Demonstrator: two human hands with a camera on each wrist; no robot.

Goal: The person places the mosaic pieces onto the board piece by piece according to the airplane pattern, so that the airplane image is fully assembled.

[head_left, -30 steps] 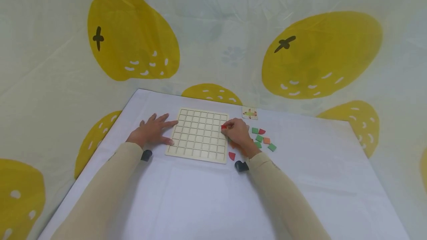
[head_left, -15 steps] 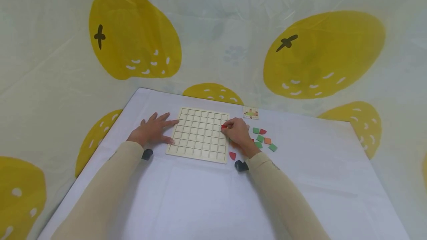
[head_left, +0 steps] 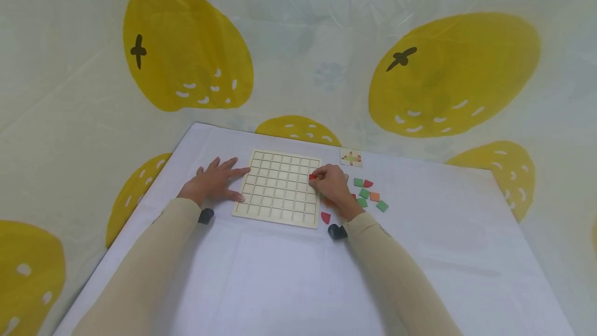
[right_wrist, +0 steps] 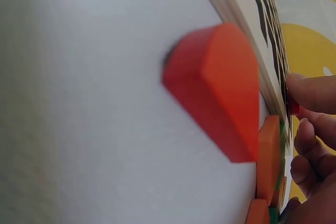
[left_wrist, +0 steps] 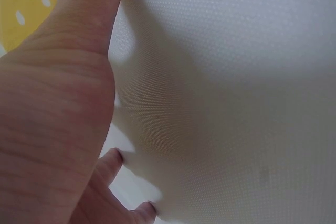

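A pale wooden grid board [head_left: 280, 188] lies flat on the table. Along its left edge my left hand [head_left: 210, 183] rests with fingers spread, the index fingertip and thumb touching the rim. At the board's right edge my right hand [head_left: 333, 184] pinches a small red piece [head_left: 312, 177] between thumb and fingers, over the rightmost squares. The right wrist view shows that same red piece [right_wrist: 294, 109] under the thumb, beside the board [right_wrist: 270, 85]. A red quarter-round piece [head_left: 325, 218] lies near the board's lower right corner, large in the right wrist view. Orange pieces [right_wrist: 269, 158] lie partly hidden under the right hand.
Right of the right hand lie loose green squares [head_left: 364, 193], an orange square [head_left: 374, 197] and a red quarter-round [head_left: 368, 183]. A small pattern card [head_left: 351, 157] sits at the table's back edge. Behind hangs a cloth [head_left: 298, 66] with yellow fruit prints.
The head view has shifted very slightly. Both hands keep their places, and the right hand still pinches the red piece at the board's right edge.
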